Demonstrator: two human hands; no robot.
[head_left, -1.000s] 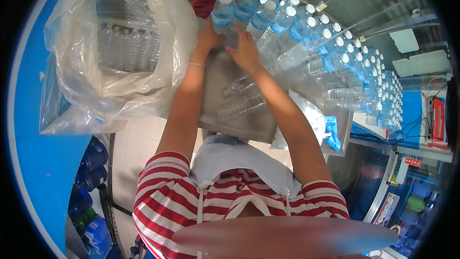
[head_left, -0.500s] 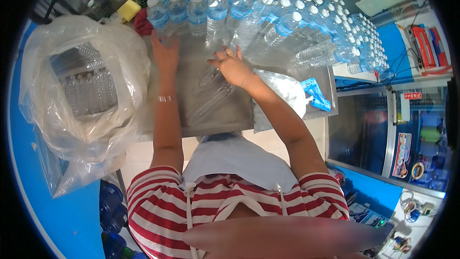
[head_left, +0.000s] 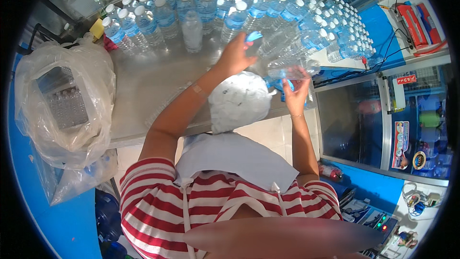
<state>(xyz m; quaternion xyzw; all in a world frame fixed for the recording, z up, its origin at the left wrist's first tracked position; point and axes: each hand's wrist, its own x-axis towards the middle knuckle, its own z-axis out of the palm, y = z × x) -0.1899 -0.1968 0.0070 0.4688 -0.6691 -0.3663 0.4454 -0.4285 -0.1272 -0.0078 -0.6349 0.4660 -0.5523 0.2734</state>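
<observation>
My left hand is closed in a pinch on a small blue label above the metal counter. To its right, the fingers of my right hand are wrapped round a clear, unlabelled plastic bottle, tilted nearly flat. Blue printed film shows by my right fingers, partly hidden. Below my left hand lies a white plastic bag. More clear bottles lie just beyond my hands. One unlabelled bottle stands upright nearer than the back rows.
Rows of white-capped bottles with blue labels line the counter's back and curve down the right side. At the left, a large clear plastic bag holds many empty bottles. A glass-doored cabinet stands at the right.
The view has turned rightward. Both hands have moved right, from the standing bottles and mid-counter to beside the white bag. My left hand now has a label, my right a clear bottle.
</observation>
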